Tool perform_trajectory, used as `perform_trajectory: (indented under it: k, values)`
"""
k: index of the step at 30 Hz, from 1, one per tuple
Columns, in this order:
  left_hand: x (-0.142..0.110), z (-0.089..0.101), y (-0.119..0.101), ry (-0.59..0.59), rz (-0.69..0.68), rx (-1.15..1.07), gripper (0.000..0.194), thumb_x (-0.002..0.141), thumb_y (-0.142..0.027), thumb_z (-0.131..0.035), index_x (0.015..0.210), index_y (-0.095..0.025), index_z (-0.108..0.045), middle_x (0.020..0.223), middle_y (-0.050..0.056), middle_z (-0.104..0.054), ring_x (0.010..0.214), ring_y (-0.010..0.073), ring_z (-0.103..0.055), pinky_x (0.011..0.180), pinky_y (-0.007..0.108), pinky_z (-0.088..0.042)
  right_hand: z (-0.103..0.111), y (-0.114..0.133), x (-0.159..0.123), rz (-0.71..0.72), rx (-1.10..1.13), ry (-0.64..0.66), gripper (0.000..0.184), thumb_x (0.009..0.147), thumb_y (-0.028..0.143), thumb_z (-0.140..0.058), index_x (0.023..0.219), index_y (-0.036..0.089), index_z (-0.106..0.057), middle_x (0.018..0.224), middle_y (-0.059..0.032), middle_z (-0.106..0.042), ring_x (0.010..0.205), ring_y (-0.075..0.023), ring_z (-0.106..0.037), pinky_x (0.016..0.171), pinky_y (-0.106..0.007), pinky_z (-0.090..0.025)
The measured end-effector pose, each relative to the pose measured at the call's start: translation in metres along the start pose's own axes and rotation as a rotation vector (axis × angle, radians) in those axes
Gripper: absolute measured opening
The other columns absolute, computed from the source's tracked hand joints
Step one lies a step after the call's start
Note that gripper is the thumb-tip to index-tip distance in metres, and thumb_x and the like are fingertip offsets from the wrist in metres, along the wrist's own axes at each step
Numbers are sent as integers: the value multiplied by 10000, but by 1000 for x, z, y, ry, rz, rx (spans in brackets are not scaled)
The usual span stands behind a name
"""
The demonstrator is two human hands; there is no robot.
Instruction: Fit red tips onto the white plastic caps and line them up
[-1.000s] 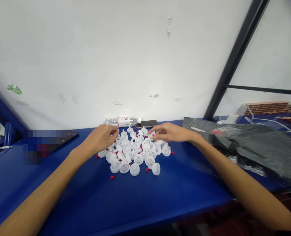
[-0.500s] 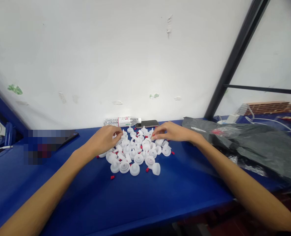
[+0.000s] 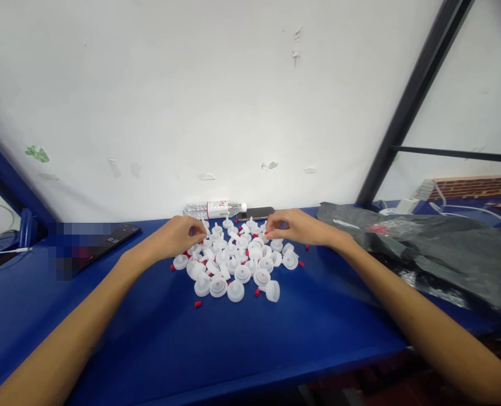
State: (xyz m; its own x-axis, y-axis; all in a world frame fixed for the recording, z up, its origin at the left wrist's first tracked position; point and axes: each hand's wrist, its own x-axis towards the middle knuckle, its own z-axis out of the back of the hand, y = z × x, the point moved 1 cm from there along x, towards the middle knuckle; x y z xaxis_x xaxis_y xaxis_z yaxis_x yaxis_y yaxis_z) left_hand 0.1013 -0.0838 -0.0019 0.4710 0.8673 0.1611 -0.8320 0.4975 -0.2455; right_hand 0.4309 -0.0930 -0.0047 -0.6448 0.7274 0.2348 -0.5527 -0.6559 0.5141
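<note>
A loose pile of white plastic nozzle caps (image 3: 242,273) lies on the blue table (image 3: 233,349), round discs with spouts or stems. Small red tips (image 3: 198,304) are scattered among them and around the edges. My left hand (image 3: 178,235) is at the pile's left back side, thumb and fingertips pinched together; whatever is between them is too small to make out. Over the right back side, my right hand (image 3: 295,226) has thumb and forefinger closed near the white caps. Its fingertips touch or hover at a piece that I cannot make out.
Behind the pile lie a clear plastic bottle (image 3: 216,210) on its side and a dark phone (image 3: 255,213). Another phone (image 3: 114,239) is at the left, partly blurred out. A grey plastic bag (image 3: 423,251) covers the right side, beside a black metal post (image 3: 402,124).
My right thumb and forefinger have closed from a wider spread. My left hand moved slightly right, then back. A red tip now shows just below the right hand. The view has shifted slightly.
</note>
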Motion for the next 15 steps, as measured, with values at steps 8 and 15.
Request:
perform_trajectory:
  k: [8, 15]
  values:
    - [2, -10, -17, -143, -32, 0, 359, 951, -396, -454, 1042, -205, -744, 1057, 76, -767, 943, 245, -680, 800, 341, -488, -3, -4, 2, 20, -105, 9, 315, 934, 516, -641, 1087, 271, -767, 1065, -54, -761, 913, -226, -665, 753, -322, -458]
    - [2, -27, -23, -67, -87, -26, 391, 940, -458, -511, 1177, -222, -715, 1100, 88, -749, 1000, 267, -670, 805, 353, -491, 3, -15, 2, -52, -149, -134, 287, 966, 462, -601, 1004, 225, -757, 932, -57, -778, 847, -220, -699, 736, -319, -483]
